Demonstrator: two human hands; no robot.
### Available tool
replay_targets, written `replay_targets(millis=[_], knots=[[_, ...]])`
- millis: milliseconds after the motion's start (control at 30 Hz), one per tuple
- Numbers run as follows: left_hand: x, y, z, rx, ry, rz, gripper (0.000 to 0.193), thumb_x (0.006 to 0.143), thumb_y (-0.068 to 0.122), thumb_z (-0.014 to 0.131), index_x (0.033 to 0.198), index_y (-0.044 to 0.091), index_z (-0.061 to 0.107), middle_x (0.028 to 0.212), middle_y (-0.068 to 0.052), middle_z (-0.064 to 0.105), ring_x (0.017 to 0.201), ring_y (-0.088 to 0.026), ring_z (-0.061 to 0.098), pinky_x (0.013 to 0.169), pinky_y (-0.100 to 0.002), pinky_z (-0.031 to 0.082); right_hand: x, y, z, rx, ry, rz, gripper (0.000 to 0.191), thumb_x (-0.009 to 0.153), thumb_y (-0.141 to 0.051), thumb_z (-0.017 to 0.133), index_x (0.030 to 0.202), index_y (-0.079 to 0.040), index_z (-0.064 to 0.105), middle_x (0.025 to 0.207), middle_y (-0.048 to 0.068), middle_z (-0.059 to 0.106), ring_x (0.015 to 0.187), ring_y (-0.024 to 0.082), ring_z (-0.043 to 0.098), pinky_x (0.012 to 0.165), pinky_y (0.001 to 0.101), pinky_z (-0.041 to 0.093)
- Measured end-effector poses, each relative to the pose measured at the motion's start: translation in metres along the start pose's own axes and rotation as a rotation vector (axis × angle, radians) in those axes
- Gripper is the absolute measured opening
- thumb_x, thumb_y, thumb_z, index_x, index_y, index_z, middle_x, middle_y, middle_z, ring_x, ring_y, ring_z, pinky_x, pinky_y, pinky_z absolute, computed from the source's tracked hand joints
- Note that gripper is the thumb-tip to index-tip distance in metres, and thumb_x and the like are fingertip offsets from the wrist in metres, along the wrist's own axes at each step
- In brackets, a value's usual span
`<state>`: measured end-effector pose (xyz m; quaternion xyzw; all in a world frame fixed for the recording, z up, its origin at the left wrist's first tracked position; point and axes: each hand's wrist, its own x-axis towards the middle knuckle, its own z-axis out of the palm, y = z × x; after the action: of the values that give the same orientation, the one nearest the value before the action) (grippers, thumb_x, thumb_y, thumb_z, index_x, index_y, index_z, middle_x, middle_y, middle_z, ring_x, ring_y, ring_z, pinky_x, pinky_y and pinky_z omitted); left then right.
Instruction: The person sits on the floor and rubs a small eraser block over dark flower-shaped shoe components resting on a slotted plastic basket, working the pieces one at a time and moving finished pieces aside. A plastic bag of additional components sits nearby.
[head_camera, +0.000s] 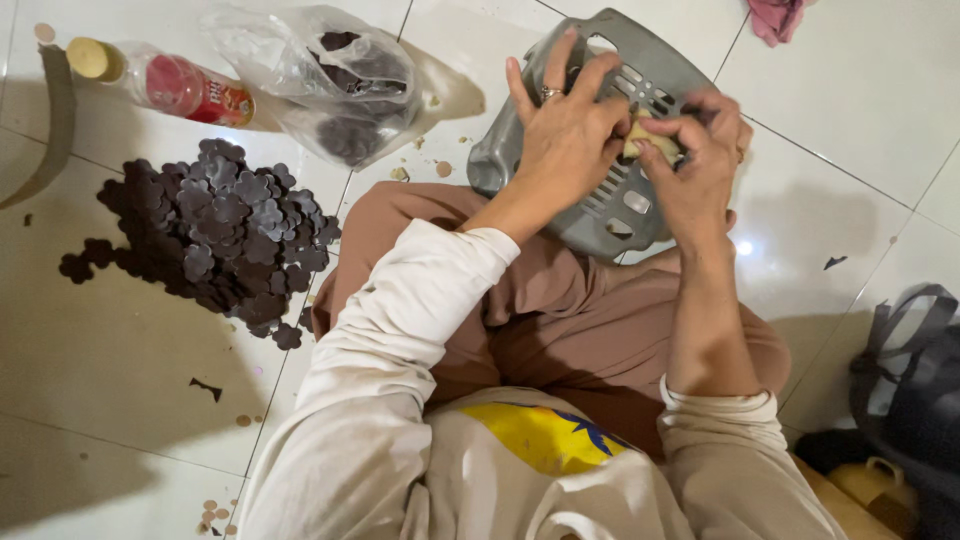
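Tan lump (650, 140) sits pinched between both hands over an overturned grey slotted basket (640, 215) resting on the lap. Left hand (565, 130) and right hand (700, 160) have fingers closed on it. Step looks like working the lump; next move needs steady grip. Dark flower-shaped pieces (215, 235) lie heaped on the floor, bag (340, 85) and bottle (170, 82) beyond.

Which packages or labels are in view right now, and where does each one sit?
Bottle: lying on the tiles, upper left; clear plastic, tan cap, red label.
Plastic bag: top centre-left on the floor; clear, crumpled, holding dark flower-shaped pieces.
No signs or screens in view.
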<state>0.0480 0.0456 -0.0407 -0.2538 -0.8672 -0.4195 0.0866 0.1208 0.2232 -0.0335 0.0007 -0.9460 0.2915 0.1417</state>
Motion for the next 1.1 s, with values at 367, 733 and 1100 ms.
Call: replay_targets(millis=[367, 733, 1100], knots=[[0.007, -0.006, 0.002, -0.005, -0.115, -0.067, 0.016, 0.07, 0.011, 0.084, 0.072, 0.018, 0.07, 0.145, -0.004, 0.048, 0.147, -0.04, 0.029, 0.111, -0.084, 0.006, 0.01, 0.005, 0.023, -0.092, 0.07, 0.14, 0.02, 0.097, 0.002, 0.076, 0.11, -0.004, 0.062, 0.139, 0.015, 0.061, 0.129, 0.032, 0.056, 0.109, 0.0459, 0.041], [0.012, -0.013, 0.0, -0.067, -0.131, -0.089, 0.019, 0.069, 0.012, 0.084, 0.066, 0.017, 0.067, 0.143, -0.002, 0.047, 0.147, -0.037, 0.025, 0.111, -0.083, 0.005, 0.018, -0.009, 0.01, 0.041, -0.04, -0.019, 0.027, 0.085, 0.011, 0.076, 0.109, 0.0, 0.075, 0.108, 0.014, 0.063, 0.107, 0.028, 0.059, 0.096, 0.0363, 0.048], [0.012, -0.013, 0.0, -0.059, -0.117, -0.102, 0.016, 0.066, 0.01, 0.082, 0.066, 0.016, 0.067, 0.142, -0.001, 0.048, 0.148, -0.037, 0.027, 0.113, -0.083, 0.006, 0.016, -0.018, 0.013, 0.004, 0.005, -0.036, 0.018, 0.099, 0.01, 0.072, 0.113, -0.001, 0.074, 0.114, 0.017, 0.065, 0.105, 0.032, 0.066, 0.092, 0.0397, 0.054]])
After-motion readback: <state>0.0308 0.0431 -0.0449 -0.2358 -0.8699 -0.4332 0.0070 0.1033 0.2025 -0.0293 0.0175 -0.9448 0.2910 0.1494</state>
